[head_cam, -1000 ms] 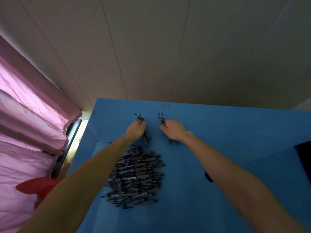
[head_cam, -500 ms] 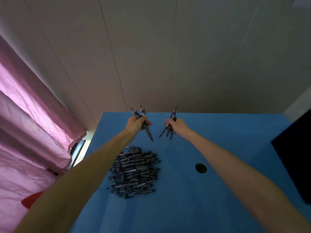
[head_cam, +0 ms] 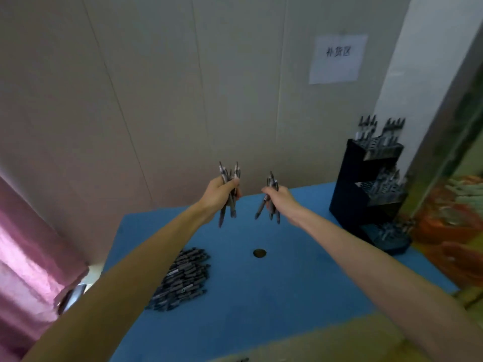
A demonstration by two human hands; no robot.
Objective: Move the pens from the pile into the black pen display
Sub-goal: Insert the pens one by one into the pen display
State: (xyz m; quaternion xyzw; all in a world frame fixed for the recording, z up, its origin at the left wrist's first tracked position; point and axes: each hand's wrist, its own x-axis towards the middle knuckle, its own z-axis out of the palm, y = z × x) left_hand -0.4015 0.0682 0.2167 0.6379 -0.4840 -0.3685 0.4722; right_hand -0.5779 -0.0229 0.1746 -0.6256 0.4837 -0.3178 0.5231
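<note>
- The left hand (head_cam: 218,190) is raised above the far part of the blue table (head_cam: 287,278), fingers curled tight round a bunch of pens (head_cam: 230,178) held roughly upright, ends sticking out above and below the fist.
- The right hand (head_cam: 281,198) is level with it, well apart, fingers clamped on a second bunch (head_cam: 270,205) that fans out downward.
- Both forearms stretch forward from the near edge.
- The pile of pens (head_cam: 183,279) lies on the table under the left forearm.
- The black pen display (head_cam: 371,184) stands at the far right corner, tiered, with pens already in its tiers.
- A round hole (head_cam: 259,253) sits in the tabletop between pile and display.
- A paper sign (head_cam: 337,58) hangs on the wall; a pink curtain (head_cam: 28,257) hangs at left.
</note>
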